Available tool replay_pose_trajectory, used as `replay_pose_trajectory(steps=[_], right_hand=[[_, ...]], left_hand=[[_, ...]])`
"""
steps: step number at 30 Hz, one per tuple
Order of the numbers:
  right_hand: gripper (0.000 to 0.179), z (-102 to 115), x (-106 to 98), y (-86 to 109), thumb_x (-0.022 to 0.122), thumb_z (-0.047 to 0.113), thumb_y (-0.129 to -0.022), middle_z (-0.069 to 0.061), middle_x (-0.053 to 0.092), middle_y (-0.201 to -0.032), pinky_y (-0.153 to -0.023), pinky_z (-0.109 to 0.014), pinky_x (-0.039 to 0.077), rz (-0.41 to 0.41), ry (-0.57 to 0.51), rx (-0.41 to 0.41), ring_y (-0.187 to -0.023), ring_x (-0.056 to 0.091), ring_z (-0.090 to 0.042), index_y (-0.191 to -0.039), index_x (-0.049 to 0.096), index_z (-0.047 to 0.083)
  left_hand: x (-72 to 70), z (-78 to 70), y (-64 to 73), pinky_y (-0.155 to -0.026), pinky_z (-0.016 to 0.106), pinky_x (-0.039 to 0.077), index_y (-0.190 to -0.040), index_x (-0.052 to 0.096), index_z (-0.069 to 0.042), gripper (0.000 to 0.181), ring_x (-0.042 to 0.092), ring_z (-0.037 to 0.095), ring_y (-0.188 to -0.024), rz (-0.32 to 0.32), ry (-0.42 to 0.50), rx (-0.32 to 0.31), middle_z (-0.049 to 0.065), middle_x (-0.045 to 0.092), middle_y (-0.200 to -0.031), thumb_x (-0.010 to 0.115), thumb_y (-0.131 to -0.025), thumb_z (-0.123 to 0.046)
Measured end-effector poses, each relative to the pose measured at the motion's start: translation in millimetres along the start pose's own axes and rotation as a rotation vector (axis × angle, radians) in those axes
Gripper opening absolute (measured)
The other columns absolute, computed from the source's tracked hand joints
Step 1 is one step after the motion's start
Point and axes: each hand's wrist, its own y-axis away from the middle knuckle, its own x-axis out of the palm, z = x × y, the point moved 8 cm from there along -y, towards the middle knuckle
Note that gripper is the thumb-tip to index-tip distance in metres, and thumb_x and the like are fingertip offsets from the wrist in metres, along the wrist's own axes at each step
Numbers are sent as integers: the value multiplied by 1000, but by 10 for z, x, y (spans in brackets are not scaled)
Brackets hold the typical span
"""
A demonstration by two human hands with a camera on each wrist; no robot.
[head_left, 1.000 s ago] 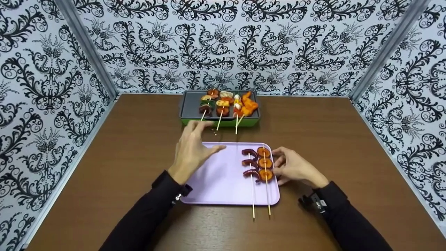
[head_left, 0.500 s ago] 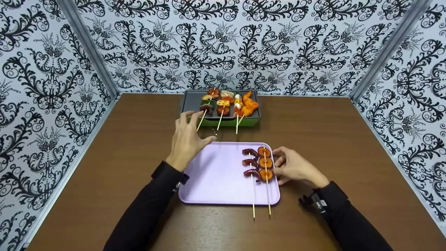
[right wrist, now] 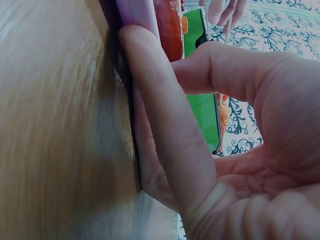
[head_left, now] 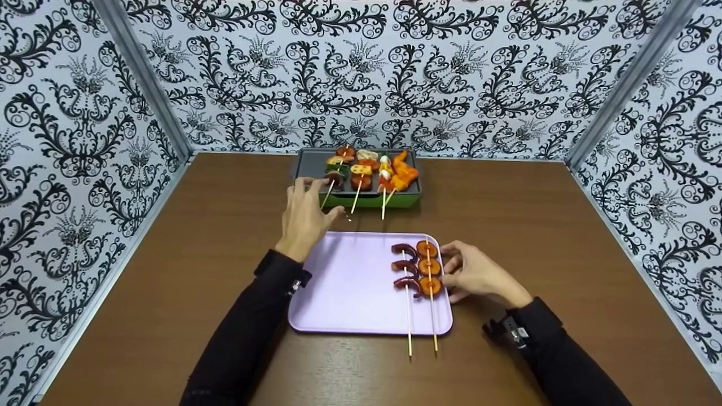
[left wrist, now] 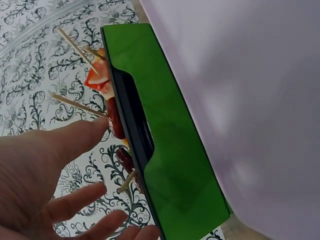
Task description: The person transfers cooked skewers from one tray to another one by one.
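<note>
My left hand [head_left: 303, 223] reaches to the front left of the toy grill [head_left: 369, 200], a dark plate on a green base. Its thumb and fingers stand apart on either side of the leftmost skewer's stick [left wrist: 127, 181]. That skewer carries brown, green and orange pieces [head_left: 337, 168]. My right hand [head_left: 479, 272] holds the right rim of a lilac tray [head_left: 350, 301], one finger [right wrist: 165, 105] lying along the outer edge. Beside it on the tray lie a skewer of round orange slices [head_left: 430, 266] and one of dark red curled, tentacle-like pieces [head_left: 404, 266].
Further right on the grill rest a skewer with yellow and brown pieces [head_left: 361, 176], one with white balls [head_left: 385, 169] and an orange wing-shaped one [head_left: 403, 171]. Both tray skewers' sticks overhang its front edge. Patterned walls [head_left: 361, 73] enclose the wooden table [head_left: 536, 225].
My left hand has moved left and slightly forward to the leftmost grill skewer, and its thumb has come closer to that stick. The right hand stays at the tray's rim.
</note>
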Motion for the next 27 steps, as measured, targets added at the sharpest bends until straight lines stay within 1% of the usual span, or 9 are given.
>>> replay_pose_trajectory(steps=[4,8,14,18,21,24,27], right_hand=[[77,3,8,11,79,-3,-96,-17,66,-112,-72,-44,76,11,0,-19,-84,78,-26,-164,43,-11],[77,27,6,24,77,-2,-96,-17,68,-110,-70,-43,76,22,8,-45,-84,78,-25,-163,42,-13],[76,23,1,8,78,-2,-97,-17,68,-111,-71,-43,76,16,7,-31,-84,78,-25,-163,44,-11],[75,16,-2,-5,79,-2,-97,-17,68,-112,-72,-43,76,8,9,-23,-85,78,-25,-163,45,-9],[75,11,1,-10,79,-2,-97,-17,68,-111,-72,-44,76,8,10,-21,-85,78,-25,-163,45,-9],[75,3,2,-12,79,-2,-97,-17,68,-112,-73,-44,76,9,7,-19,-85,78,-26,-163,45,-9],[75,2,0,-8,79,-2,-97,-17,67,-112,-73,-44,76,5,2,-18,-86,78,-26,-164,45,-9]], left_hand=[[7,11,-8,-101,55,71,-161,70,-13,69,57,40,-153,-19,-31,41,17,58,-167,96,-99,-31],[1,23,3,-104,55,69,-154,75,-10,58,61,41,-143,-51,-52,89,19,64,-160,94,-101,-25],[-34,17,7,-106,54,68,-147,80,-6,47,64,43,-134,-98,-64,136,23,68,-148,91,-103,-18],[-34,25,-5,-107,55,66,-145,80,-4,43,67,43,-128,-104,-51,144,24,69,-139,88,-104,-14],[-31,35,-6,-107,56,65,-143,80,-1,40,71,44,-120,-109,-28,157,25,72,-129,86,-105,-11],[-37,41,-4,-103,57,66,-141,81,1,36,75,44,-112,-116,-3,168,24,73,-120,85,-106,-8],[-51,41,-4,-98,57,68,-138,83,2,34,77,45,-108,-127,23,168,24,75,-114,85,-105,-7]])
